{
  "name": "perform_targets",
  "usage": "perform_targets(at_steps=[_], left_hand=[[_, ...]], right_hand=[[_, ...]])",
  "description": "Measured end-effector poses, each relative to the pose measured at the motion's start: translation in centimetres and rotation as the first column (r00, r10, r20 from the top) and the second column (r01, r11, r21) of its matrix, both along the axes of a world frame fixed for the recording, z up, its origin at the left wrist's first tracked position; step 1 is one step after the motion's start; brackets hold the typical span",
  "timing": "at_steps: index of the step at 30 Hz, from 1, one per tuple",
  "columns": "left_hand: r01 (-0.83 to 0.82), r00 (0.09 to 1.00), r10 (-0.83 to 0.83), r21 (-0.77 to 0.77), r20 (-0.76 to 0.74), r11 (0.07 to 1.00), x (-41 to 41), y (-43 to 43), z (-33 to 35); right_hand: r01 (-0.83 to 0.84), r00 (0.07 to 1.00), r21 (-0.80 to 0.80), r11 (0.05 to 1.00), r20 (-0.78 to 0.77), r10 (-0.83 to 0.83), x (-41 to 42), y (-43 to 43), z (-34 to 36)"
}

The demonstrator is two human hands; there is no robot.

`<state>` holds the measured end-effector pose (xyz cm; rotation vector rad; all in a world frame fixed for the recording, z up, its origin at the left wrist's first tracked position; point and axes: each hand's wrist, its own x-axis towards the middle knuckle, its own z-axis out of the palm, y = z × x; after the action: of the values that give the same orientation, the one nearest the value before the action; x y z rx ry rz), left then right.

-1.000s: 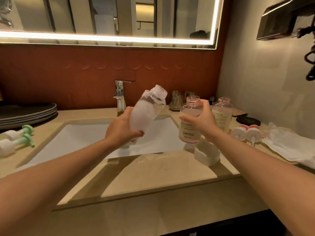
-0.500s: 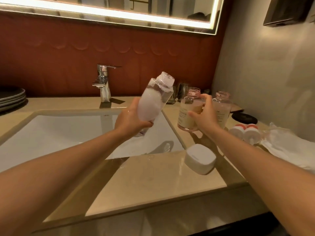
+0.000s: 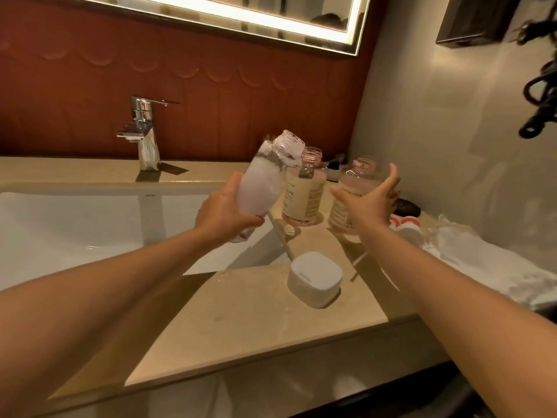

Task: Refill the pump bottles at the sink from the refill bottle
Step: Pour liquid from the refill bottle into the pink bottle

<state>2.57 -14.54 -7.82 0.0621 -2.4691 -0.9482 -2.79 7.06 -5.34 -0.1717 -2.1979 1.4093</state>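
- Beige stone countertop (image 3: 256, 327) is seen across the lower frame, wet spots noted near the basin edge.
- White sink basin (image 3: 75, 224) is set into it at left centre.
- Lit mirror (image 3: 241, 13) is mounted along the top, above a dark red wall panel (image 3: 150, 86).
- Crumpled white cloth (image 3: 488, 260) is laid on the counter at the right edge.
- Chrome faucet (image 3: 144, 137) is fixed behind the basin, upper left of centre.
- Refill bottle (image 3: 265, 182), frosted white and uncapped, is held at centre, tilted with its mouth up and to the right, just beside the neck of the left pump bottle.
- Left hand (image 3: 223, 212) is wrapped round the refill bottle's lower half, fingers curled.
- Right hand (image 3: 367, 203) is spread open about the right pump bottle, thumb on its left, fingers on its right; contact cannot be told through blur.
- Left pump bottle (image 3: 304, 194) is stood upright on the counter right of the basin, pink threaded neck uncapped.
- Right pump bottle (image 3: 352, 182) is stood just beside it, also uncapped.
- White rounded-square object (image 3: 315, 279) is placed at the basin's near right corner.
- Red-and-white pump heads (image 3: 407, 227) are laid right of the right hand.
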Motion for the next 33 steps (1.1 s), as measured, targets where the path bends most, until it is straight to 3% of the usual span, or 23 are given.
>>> perform_targets(at_steps=[8,16,25,33], left_hand=[[-0.023,0.999,0.024,-0.021,0.04,1.0,-0.7,-0.8,-0.8],[-0.022,0.999,0.025,-0.062,0.044,0.998,1.3,-2.3,0.3],[-0.05,0.996,0.042,-0.102,-0.079,0.994,8.6,-6.1,4.2],[-0.128,0.99,0.111,-0.215,-0.089,0.968,15.9,-10.2,6.0]], right_hand=[[0.015,1.0,-0.134,0.991,0.006,-0.014,-1.9,-1.3,-0.4],[-0.053,0.996,-0.048,0.997,-0.076,0.049,-0.2,-0.6,0.6],[-0.175,0.957,-0.04,0.984,-0.243,0.16,7.8,-4.4,3.6],[-0.455,0.88,-0.026,0.89,-0.167,0.445,16.1,-11.6,2.0]])
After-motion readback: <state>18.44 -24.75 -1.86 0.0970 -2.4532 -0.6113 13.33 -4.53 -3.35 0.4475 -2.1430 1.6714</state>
